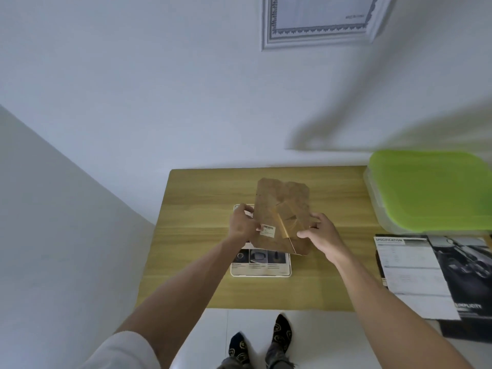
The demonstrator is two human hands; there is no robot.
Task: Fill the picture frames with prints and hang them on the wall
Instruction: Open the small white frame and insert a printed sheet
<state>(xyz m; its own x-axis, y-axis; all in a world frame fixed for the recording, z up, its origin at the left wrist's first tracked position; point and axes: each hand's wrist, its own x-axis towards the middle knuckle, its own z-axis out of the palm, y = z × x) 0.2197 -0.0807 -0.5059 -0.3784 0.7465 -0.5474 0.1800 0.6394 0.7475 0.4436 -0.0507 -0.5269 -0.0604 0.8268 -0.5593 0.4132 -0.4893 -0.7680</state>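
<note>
A person is holding the brown backing board between both hands' fingers, clamped on its side edges, above the frame lying on the desk; aligning its corners squarely should seat it cleanly.

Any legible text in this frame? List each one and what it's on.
"SPECIFICATION": header of the white sheet on the right.
"SIMPLICITY" (first letter partly hidden): dark brochure.
Barcode sticker on the brown backing board: too small.
Print on the table: captions blurred.
Framed certificate on the wall: blurred.
</note>
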